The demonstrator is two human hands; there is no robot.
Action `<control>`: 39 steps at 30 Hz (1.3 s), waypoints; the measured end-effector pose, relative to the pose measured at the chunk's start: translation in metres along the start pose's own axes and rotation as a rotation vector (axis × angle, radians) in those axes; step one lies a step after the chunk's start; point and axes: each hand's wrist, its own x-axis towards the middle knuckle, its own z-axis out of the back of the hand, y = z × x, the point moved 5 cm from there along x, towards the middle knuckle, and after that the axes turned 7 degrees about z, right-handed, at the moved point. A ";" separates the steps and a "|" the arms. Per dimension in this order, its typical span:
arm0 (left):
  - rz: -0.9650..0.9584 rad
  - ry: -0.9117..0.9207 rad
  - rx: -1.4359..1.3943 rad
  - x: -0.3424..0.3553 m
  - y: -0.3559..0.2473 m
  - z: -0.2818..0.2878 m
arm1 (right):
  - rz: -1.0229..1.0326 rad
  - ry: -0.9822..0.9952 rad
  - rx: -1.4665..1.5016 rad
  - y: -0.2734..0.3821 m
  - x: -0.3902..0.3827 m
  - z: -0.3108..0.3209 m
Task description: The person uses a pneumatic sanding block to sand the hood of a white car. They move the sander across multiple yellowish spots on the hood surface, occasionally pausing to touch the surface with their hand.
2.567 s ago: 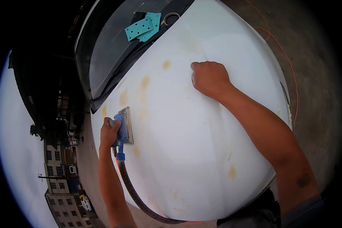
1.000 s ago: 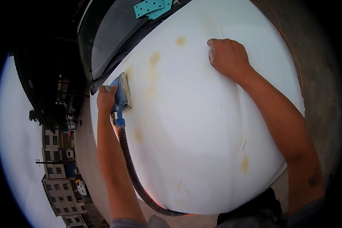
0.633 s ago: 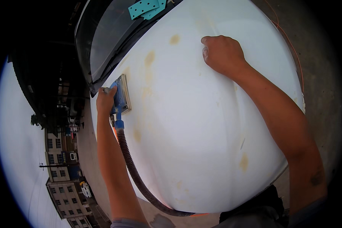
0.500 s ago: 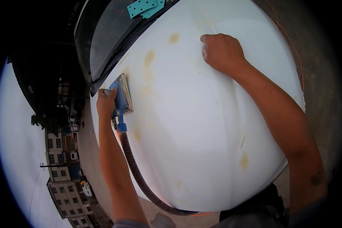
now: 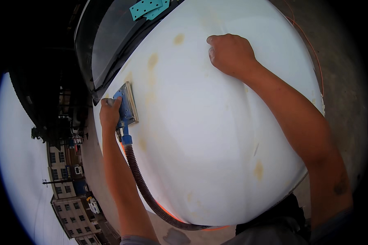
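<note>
My left hand (image 5: 110, 114) is closed around a blue sander (image 5: 126, 105) with a flat rectangular pad, at the left side of a white vehicle hood (image 5: 196, 110). The pad's underside is hidden. A dark ribbed hose (image 5: 141, 179) with a blue connector runs from the sander down past the hood's near edge. Farther up, my right hand (image 5: 232, 54) rests on the hood as a loose fist, with its fingers curled under. I see nothing in it. Yellowish patches (image 5: 152, 61) mark the white paint, several of them near the sander.
Teal perforated sanding sheets (image 5: 146, 8) lie by the windshield (image 5: 118, 38) at the far left. A wiper (image 5: 117, 65) runs along the glass. An orange line (image 5: 315, 53) trails on the ground at the right. Buildings (image 5: 71, 208) stand beyond the left side.
The whole view has shifted a little, moving everything slightly left. Against the hood, the sander in my left hand has slid slightly nearer. My right hand stays about where it was.
</note>
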 end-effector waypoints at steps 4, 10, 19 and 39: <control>0.016 0.032 0.007 0.001 0.021 -0.002 | 0.026 0.043 -0.044 0.006 0.002 -0.005; -0.009 -0.034 0.005 0.032 0.030 0.001 | 0.022 0.015 -0.004 0.012 0.000 -0.009; -0.060 0.071 -0.023 -0.009 -0.002 0.002 | -0.042 0.129 -0.049 0.008 0.002 0.001; -0.049 0.080 -0.014 -0.015 0.084 0.005 | 0.013 0.119 -0.011 0.007 0.004 -0.008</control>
